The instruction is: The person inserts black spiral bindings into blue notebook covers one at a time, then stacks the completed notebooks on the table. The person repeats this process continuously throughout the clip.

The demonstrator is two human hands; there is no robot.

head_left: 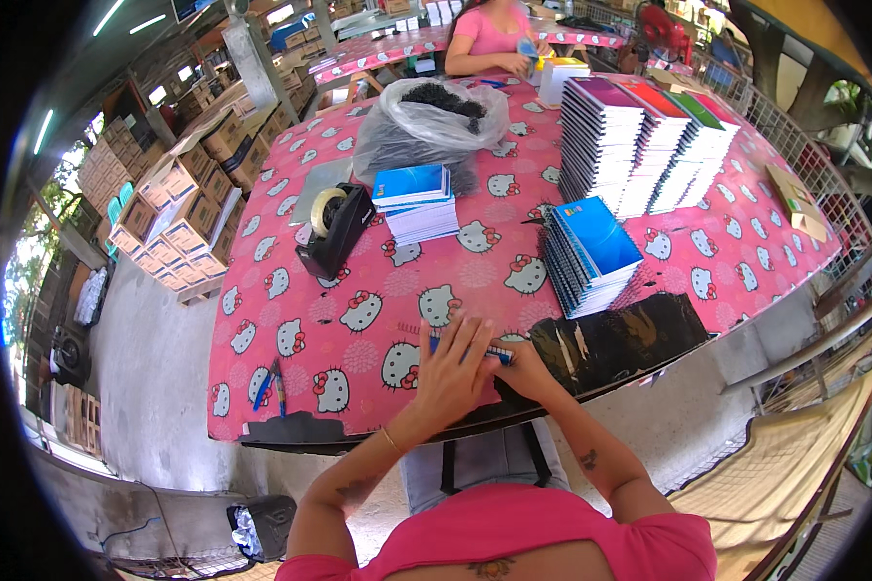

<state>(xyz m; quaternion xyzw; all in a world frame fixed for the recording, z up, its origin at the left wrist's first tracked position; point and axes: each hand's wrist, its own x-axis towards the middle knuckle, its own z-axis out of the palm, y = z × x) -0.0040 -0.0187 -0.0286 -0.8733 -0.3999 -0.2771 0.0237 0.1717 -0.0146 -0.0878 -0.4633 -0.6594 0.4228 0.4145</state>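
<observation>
At the near edge of the table, my left hand [455, 360] lies over a blue notebook [500, 354], its fingers stretched out. My right hand [527, 372] is closed around the notebook's right end. Most of the notebook is hidden beneath the hands. A thin spiral coil [411, 329] pokes out to the left of my left fingers. Up and to the right stands a stack of blue spiral notebooks [596, 237]. Farther off to the left is a smaller pile of blue-covered pads [415, 187], whose binding I cannot make out.
A black tape dispenser [335, 232] and a plastic bag of black coils [426, 136] stand on the pink table cover [291, 252]. Pens [279, 387] lie near left. Tall notebook stacks [639, 145] rise far right. Across the table works another person [489, 39]. Cartons [189, 213] are left.
</observation>
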